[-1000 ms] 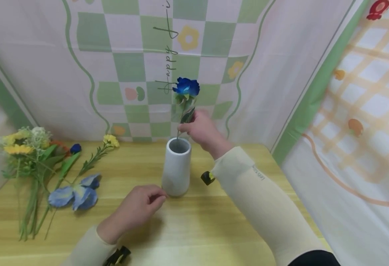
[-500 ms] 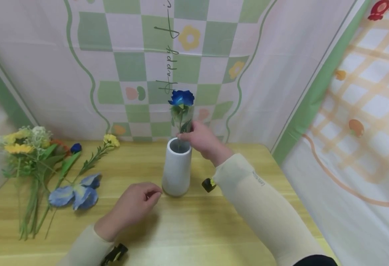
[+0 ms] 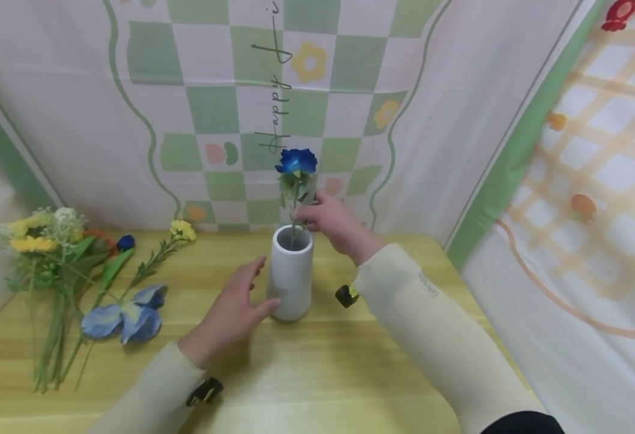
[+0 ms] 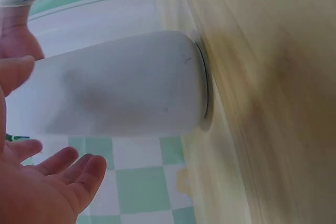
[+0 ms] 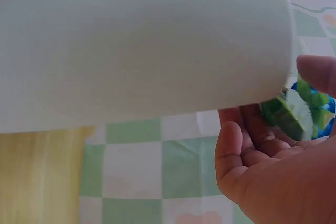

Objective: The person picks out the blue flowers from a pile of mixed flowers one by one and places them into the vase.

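Observation:
A blue rose [image 3: 296,161] stands upright with its stem inside the mouth of a white vase [image 3: 290,277]. Around the stem just above the rim is my right hand [image 3: 336,223], its thumb and fingers apart in the right wrist view, where green leaves [image 5: 294,116] show between them. My left hand [image 3: 233,310] is at the vase's left side, fingers spread and thumb close to the lower wall. The left wrist view shows this hand [image 4: 47,182] beside the vase [image 4: 126,87]; whether it touches the vase I cannot tell.
On the left of the wooden table [image 3: 350,374] lie a bunch of yellow and white flowers [image 3: 43,232], a pale blue flower [image 3: 127,319], a yellow sprig [image 3: 181,230] and a small blue bud [image 3: 125,242]. A patterned cloth [image 3: 203,108] hangs behind.
The rose has gone down into the vase, led by my right hand, whose fingers have since loosened. My left hand has risen along the vase and its fingers have spread.

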Demonstrator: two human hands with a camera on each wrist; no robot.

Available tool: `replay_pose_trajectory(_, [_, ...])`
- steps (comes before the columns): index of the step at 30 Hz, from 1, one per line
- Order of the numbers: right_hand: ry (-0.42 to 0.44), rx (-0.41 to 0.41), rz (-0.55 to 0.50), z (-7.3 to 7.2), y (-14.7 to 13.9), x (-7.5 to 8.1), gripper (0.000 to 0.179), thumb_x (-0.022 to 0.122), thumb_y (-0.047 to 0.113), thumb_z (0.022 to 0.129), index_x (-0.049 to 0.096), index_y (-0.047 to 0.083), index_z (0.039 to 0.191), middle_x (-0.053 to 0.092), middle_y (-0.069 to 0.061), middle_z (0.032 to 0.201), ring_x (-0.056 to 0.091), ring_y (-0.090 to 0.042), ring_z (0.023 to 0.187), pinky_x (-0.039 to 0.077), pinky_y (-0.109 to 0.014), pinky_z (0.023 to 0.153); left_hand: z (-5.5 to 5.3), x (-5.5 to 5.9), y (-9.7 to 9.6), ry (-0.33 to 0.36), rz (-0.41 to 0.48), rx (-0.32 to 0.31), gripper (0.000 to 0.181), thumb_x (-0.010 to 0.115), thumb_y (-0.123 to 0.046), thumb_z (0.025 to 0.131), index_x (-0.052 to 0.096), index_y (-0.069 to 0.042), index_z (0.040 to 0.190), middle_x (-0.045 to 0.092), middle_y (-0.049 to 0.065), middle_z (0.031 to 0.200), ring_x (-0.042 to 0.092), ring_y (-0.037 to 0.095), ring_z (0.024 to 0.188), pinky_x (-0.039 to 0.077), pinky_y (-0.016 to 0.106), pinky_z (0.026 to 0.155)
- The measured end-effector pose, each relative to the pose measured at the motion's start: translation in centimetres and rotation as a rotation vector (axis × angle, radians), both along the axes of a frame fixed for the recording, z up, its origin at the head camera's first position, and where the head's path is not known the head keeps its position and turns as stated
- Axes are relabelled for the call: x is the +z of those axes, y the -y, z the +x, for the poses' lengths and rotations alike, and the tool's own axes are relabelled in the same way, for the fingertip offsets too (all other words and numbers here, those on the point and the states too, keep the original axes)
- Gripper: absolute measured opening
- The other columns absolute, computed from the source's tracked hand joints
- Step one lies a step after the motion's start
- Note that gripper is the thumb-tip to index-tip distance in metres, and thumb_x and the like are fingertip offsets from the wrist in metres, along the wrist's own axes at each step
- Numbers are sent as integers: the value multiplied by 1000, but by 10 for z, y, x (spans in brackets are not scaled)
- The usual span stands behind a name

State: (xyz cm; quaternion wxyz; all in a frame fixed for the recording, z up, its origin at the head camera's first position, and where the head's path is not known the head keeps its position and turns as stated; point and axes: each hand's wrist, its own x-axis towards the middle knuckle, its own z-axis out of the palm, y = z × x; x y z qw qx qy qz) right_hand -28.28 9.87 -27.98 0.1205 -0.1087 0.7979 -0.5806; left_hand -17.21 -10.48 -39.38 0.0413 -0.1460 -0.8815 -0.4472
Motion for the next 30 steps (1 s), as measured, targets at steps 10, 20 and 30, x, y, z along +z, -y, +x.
replay_pose_trajectory(10, [-97,-51,252,-1,7,14,34,68,27,97,62,6,122,63,-8,118,58,-26,111,50,-44,95,-16,-4,-16,22,159,-23,101,82,-33,83,18,-14,159,34,10,154,40,29,135,38,50,108])
replay_pose_trajectory(20, [-19,-38,127,3,7,3,18,68,17,95,63,5,108,65,-9,108,60,-26,104,51,-42,93,-26,-18,-20,21,145,13,98,82,-31,84,20,-17,159,31,9,157,39,33,137,39,55,105])
replay_pose_trajectory(30, [5,-26,28,2,4,2,55,69,30,95,51,9,143,56,-7,138,52,-27,124,43,-47,103,-34,-18,-20,78,181,-3,94,84,-22,82,27,-20,156,44,10,150,45,30,133,43,53,103])
